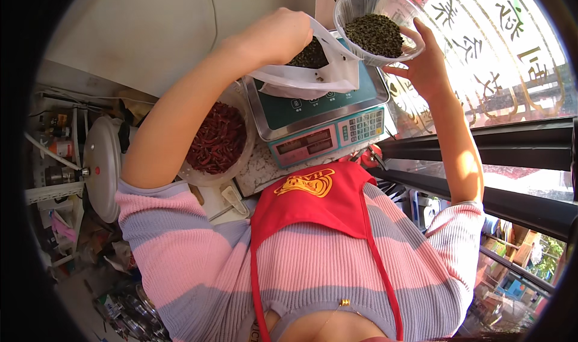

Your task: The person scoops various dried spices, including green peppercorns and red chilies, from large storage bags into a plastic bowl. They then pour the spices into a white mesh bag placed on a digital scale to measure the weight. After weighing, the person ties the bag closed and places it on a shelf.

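Observation:
My left hand [285, 37] grips the rim of a white plastic bag [336, 73] and holds its mouth wide. Dark green dried peppercorn-like grains [311, 55] lie inside the bag, with a few on its inner wall. The bag is over the pan of a digital weighing scale [325, 136]. To the right, my right hand [426, 64] holds a clear round plastic tub [356, 1] from its side and underneath. The tub leans beside the bag, with a heap of the same dark grains [375, 35] in it. My left fingertips are partly hidden by the bag.
A clear tub of dried red chillies [216, 139] stands left of the scale on a speckled stone counter [257, 170]. A grey round lid [103, 168] and a white shelf [54, 193] are farther left. A window with painted characters [487, 48] borders the right side.

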A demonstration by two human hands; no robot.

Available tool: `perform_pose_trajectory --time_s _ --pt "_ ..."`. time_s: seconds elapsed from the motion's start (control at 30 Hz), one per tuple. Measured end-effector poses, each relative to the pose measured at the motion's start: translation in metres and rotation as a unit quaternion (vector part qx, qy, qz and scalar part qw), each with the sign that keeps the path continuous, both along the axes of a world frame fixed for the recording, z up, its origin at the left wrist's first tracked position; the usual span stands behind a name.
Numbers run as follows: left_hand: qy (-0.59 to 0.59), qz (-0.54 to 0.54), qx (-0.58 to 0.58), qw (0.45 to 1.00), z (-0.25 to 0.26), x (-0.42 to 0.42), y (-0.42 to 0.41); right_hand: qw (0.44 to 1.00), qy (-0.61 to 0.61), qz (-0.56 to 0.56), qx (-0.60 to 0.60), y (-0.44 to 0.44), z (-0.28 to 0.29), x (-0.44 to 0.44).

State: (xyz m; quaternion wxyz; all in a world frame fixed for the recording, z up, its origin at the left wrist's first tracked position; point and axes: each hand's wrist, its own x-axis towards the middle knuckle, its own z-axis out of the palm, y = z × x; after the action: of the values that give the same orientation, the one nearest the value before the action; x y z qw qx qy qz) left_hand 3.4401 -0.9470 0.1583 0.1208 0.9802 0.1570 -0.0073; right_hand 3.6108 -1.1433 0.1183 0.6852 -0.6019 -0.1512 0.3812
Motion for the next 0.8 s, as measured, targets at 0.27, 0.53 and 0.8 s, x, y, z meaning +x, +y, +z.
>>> perform_pose_trajectory --time_s 0.27,0.53,0.8 --pt "-0.118 -0.043 0.042 0.991 0.074 0.033 -0.014 0.999 0.005 0.039 0.012 0.004 0.019 -0.026" --pt "-0.157 -0.123 0.166 0.966 0.047 0.065 -0.058 0.999 -0.008 0.021 0.04 -0.005 0.022 -0.04" --pt "-0.213 -0.207 0.103 0.949 0.059 0.056 -0.06 0.989 0.106 0.082 0.069 -0.014 0.024 -0.033"
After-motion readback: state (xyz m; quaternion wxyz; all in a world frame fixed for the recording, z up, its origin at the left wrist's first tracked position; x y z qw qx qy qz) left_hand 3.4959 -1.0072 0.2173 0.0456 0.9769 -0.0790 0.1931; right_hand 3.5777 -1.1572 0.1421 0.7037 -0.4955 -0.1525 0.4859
